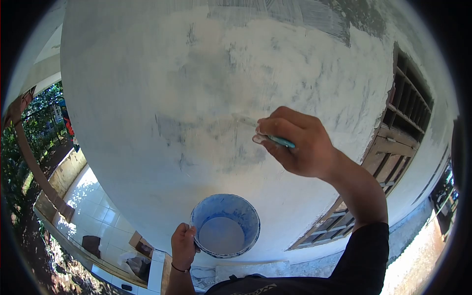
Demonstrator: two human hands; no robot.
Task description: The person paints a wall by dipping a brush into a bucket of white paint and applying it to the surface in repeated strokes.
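My right hand (300, 140) is closed around a paintbrush (281, 141) with a teal handle. Its pale, paint-coated head points left and overlaps the patchy white wall (206, 83). Lower down, my left hand (184, 241) grips the left rim of a blue bucket (251, 216), thumb at the edge and fingers behind it. Whitish paint (221, 235) lies in the bucket, and its inner sides are smeared with the same stuff. Grey streaks show through the coat around the brush and higher up the wall.
Right of my arm is a wooden window frame (393, 142) with slats. At lower left lie a tiled floor (105, 209), a cardboard box (140, 244), a dark cloth-like item (91, 246) and a plastic bag (133, 263). A brown post (37, 167) and greenery stand beyond.
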